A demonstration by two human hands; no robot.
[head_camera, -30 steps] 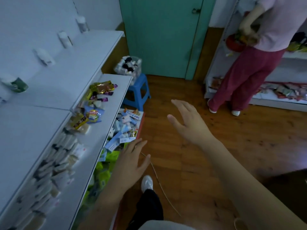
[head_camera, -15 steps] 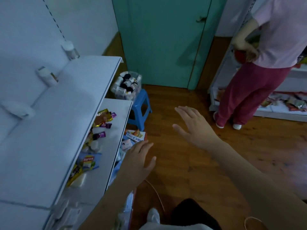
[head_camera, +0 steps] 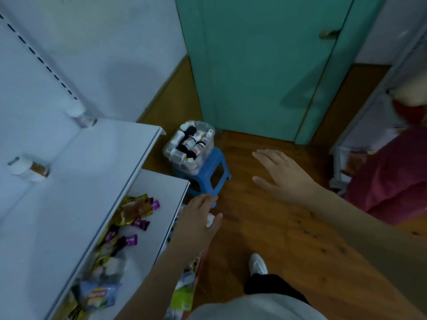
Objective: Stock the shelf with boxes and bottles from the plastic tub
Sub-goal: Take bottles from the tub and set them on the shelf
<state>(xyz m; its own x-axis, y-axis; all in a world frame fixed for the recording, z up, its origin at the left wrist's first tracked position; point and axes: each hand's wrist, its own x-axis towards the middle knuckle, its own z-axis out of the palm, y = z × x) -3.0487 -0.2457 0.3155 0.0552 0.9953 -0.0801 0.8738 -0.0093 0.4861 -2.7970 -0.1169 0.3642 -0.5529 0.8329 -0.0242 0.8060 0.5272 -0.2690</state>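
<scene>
Tub (head_camera: pixel 189 147) of bottles now nearer, on blue stool (head_camera: pixel 209 174) past shelf (head_camera: pixel 76 181) end. Left hand (head_camera: pixel 198 219), right hand (head_camera: pixel 283 175) spread, empty, reaching closer. Pickup next, likely.

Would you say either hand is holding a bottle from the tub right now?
No: the left hand and right hand are both spread open and hold nothing, short of the plastic tub of bottles on the blue stool.
</scene>
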